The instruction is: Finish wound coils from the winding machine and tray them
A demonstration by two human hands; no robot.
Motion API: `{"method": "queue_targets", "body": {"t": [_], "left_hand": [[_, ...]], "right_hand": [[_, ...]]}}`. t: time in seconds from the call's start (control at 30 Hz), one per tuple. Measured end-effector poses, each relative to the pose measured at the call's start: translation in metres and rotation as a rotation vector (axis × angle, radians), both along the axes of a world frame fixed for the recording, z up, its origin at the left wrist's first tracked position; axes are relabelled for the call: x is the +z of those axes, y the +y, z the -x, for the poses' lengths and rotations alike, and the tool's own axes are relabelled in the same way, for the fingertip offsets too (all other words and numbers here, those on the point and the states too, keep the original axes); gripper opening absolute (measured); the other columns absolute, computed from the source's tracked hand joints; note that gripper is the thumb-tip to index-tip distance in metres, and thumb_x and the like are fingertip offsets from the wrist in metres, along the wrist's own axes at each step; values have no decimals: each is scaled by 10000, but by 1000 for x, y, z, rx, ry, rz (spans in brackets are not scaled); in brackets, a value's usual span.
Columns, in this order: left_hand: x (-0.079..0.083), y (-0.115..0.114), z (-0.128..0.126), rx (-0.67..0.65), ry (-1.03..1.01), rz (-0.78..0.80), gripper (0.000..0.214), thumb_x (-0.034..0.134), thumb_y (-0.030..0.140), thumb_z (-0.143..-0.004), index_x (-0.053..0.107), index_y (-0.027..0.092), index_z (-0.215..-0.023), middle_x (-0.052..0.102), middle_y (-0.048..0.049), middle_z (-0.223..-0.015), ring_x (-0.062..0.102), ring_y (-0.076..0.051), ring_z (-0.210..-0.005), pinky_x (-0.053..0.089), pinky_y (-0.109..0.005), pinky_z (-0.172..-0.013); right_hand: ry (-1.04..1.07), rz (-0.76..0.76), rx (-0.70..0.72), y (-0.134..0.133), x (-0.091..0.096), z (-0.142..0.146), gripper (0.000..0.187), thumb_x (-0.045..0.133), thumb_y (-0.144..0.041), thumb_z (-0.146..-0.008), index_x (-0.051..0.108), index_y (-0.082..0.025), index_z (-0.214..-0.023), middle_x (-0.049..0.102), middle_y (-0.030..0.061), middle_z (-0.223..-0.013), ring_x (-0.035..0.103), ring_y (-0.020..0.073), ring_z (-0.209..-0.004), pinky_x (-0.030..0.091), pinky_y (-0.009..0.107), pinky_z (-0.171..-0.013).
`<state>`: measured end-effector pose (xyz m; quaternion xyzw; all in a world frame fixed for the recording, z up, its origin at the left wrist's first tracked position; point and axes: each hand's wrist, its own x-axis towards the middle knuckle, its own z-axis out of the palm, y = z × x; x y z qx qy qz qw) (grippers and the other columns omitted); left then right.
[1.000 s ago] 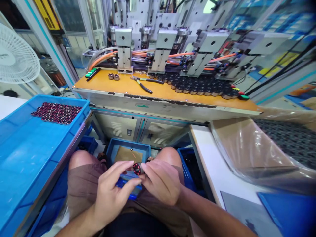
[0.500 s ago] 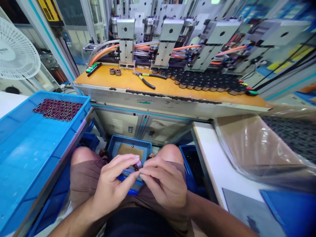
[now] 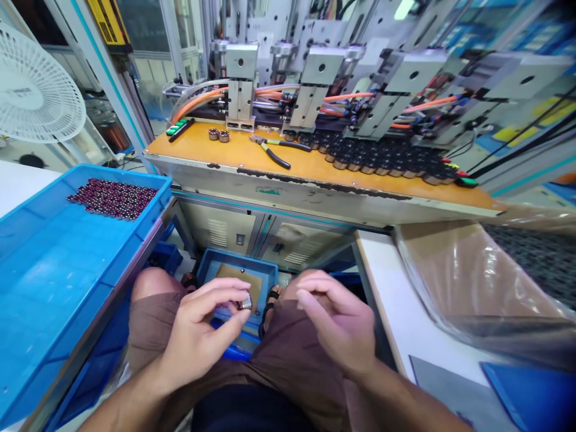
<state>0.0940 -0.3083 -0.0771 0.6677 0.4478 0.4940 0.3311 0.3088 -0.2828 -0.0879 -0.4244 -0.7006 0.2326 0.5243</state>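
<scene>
My left hand (image 3: 202, 333) is over my lap, its thumb and fingertips pinched on a small round metal part (image 3: 245, 303). My right hand (image 3: 339, 321) hovers over my right knee, apart from the part, fingers loosely curled with nothing visible in them. Under both hands are my brown shorts and, on the floor between my knees, a small blue bin (image 3: 216, 270) lined with cardboard.
A large blue tray (image 3: 54, 282) at my left holds a patch of dark red wound parts (image 3: 112, 198). Ahead, the orange machine bench (image 3: 234, 153) carries pliers (image 3: 274, 150), two loose parts (image 3: 218, 135) and rows of dark parts (image 3: 382, 157). A plastic-lined box (image 3: 472, 276) sits at the right, a fan (image 3: 38, 90) at the far left.
My right hand has let go of the part and moved right over my knee. The part stays in my left hand, turned so its red windings no longer show. The view shifted slightly.
</scene>
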Motion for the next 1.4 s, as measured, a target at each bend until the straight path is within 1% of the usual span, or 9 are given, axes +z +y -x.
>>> {"method": "queue_targets", "body": {"t": [0.13, 0.23, 0.43, 0.63, 0.73, 0.87, 1.03, 1.2, 1.4], "left_hand": [[4, 0, 4, -37, 206, -116, 265, 678, 72, -810, 701, 190, -1047, 725, -105, -1123, 707, -185, -977, 584, -263, -823], [5, -3, 4, -82, 246, -124, 298, 666, 64, -811, 692, 196, -1077, 726, -97, -1128, 696, -197, -1035, 571, -285, -898], [7, -6, 8, -97, 144, -54, 290, 689, 66, -797, 715, 217, -1043, 738, -92, -1103, 720, -204, -963, 600, -283, -810], [3, -5, 14, -95, 64, -96, 268, 688, 60, -806, 731, 230, -1008, 744, -80, -1082, 725, -189, -957, 589, -266, -830], [-1, -4, 18, -28, 37, -90, 239, 684, 76, -817, 727, 237, -988, 740, -78, -1095, 722, -196, -971, 592, -270, -820], [-2, -6, 25, 42, 8, -95, 212, 673, 90, -831, 726, 236, -975, 730, -90, -1124, 722, -207, -969, 603, -269, -760], [3, -13, 35, 129, 13, -134, 225, 677, 69, -821, 733, 231, -968, 739, -86, -1106, 717, -205, -993, 601, -288, -819], [1, -21, 45, 231, -8, -141, 229, 697, 55, -804, 741, 230, -944, 742, -72, -1094, 710, -200, -1017, 596, -289, -851], [-7, -17, 45, 204, -115, -92, 251, 685, 54, -816, 736, 241, -976, 730, -66, -1117, 712, -189, -992, 612, -242, -723]], "right_hand": [[-514, -686, 198, 4, 17, -9, 179, 547, -184, -913, 692, -212, -1014, 706, 54, -913, 643, 193, -853, 543, 334, -752], [-711, -876, 368, 12, 31, -2, 281, 427, -155, -943, 699, -177, -1010, 711, 71, -920, 625, 190, -826, 518, 321, -676], [-639, -406, 375, 20, 34, 12, 280, 404, -168, -996, 626, -158, -824, 599, 42, -715, 522, 153, -670, 391, 304, -594], [-468, 47, 641, 28, 45, 10, 238, 500, -193, -976, 598, -175, -760, 592, 5, -722, 530, 102, -654, 409, 227, -602], [-481, -75, 495, 73, 63, 13, 169, 583, -231, -947, 634, -168, -798, 625, 17, -759, 573, 116, -689, 446, 241, -643], [-560, -412, 1, 168, 88, 26, 236, 709, -326, -853, 689, -99, -914, 689, 80, -890, 644, 172, -827, 498, 297, -768], [-726, -371, -126, 250, 89, 42, 573, 383, -473, -990, 688, 3, -900, 685, 59, -974, 682, 122, -892, 505, 256, -822], [-809, -249, -113, 264, 73, 41, 443, 639, -455, -888, 630, -81, -652, 711, 88, -862, 671, 159, -860, 528, 279, -724], [-978, -172, -33, 225, 73, 2, 376, 732, -428, -774, 678, -109, -965, 623, 142, -889, 595, 288, -848, 519, 461, -781]]}}
